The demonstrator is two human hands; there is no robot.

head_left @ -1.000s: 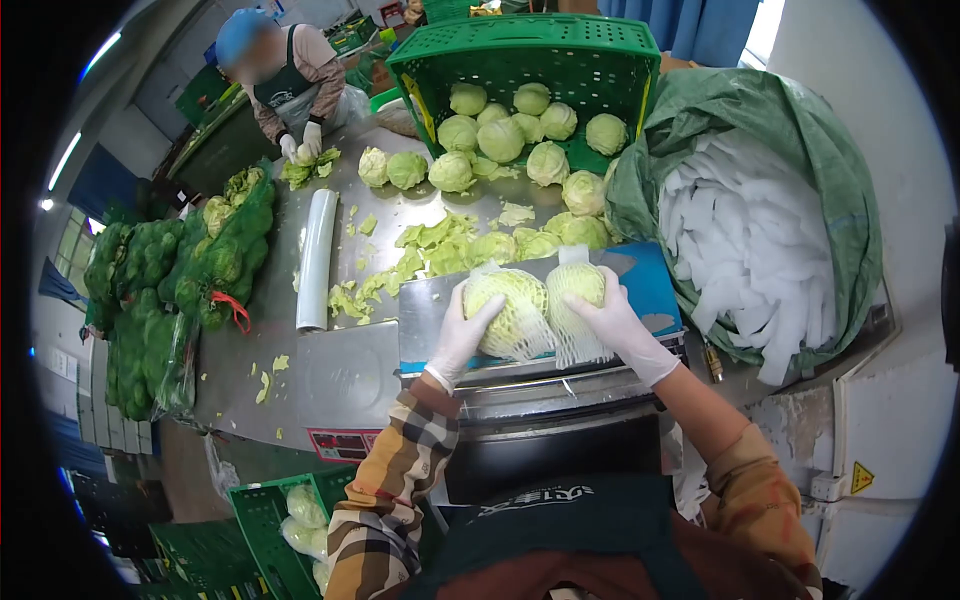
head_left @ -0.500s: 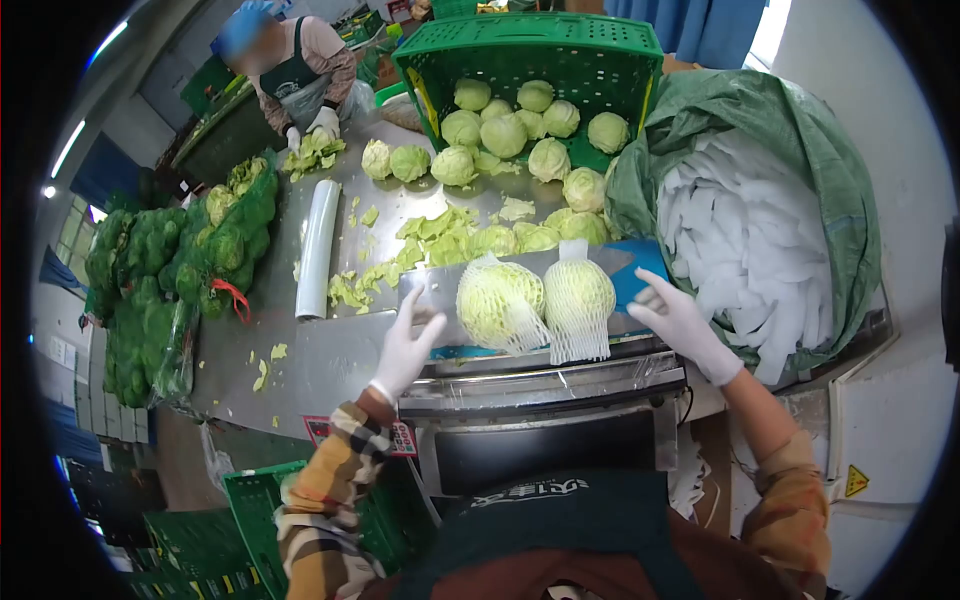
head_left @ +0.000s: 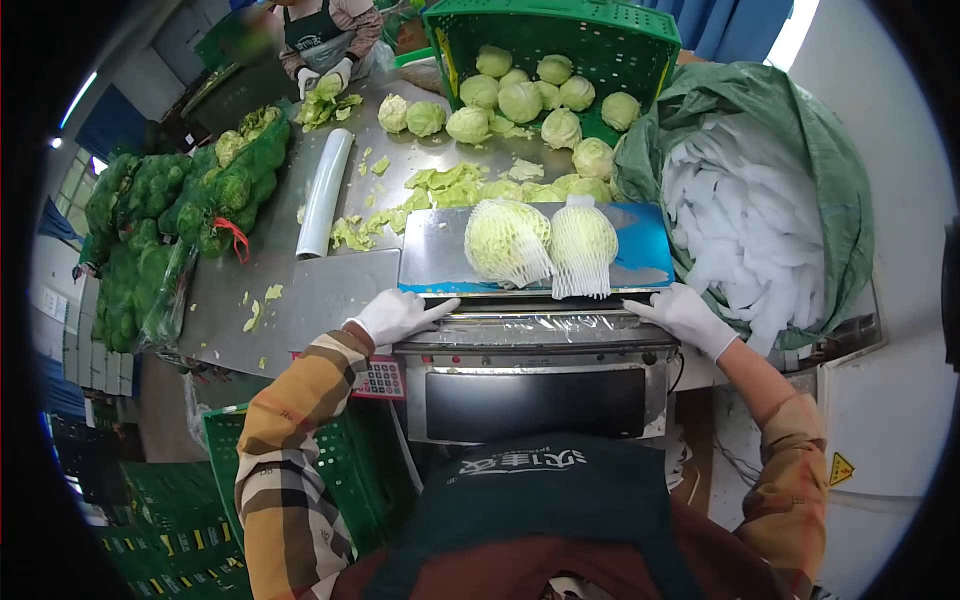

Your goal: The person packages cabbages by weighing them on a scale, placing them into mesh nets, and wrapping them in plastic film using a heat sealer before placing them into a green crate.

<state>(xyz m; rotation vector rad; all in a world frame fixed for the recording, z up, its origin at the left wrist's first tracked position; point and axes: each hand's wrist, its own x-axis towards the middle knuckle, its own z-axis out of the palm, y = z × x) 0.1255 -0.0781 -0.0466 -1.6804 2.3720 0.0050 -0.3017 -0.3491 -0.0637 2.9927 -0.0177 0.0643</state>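
Observation:
Two cabbages in white foam nets, a left one (head_left: 506, 240) and a right one (head_left: 584, 247), rest side by side on the metal and blue plate (head_left: 435, 250) of a wrapping machine (head_left: 540, 350). My left hand (head_left: 400, 316), in a white glove, touches the machine's front left edge with its index finger stretched out. At the right end of that edge lies my right hand (head_left: 685, 318), also gloved, fingers extended towards the roller area. Neither hand holds anything that I can see. Clear film shows along the front of the machine.
A tipped green crate (head_left: 560, 30) of cabbages stands at the back. Loose leaves (head_left: 440, 185) and a film roll (head_left: 326, 195) lie on the table. Netted cabbages (head_left: 150, 240) are at left, a sack of white foam nets (head_left: 745, 220) at right. A co-worker (head_left: 325, 40) handles leaves.
Both hands have moved down from beside the netted cabbages to the machine's front edge. The clear film over the plate is no longer visible there. The view has shifted.

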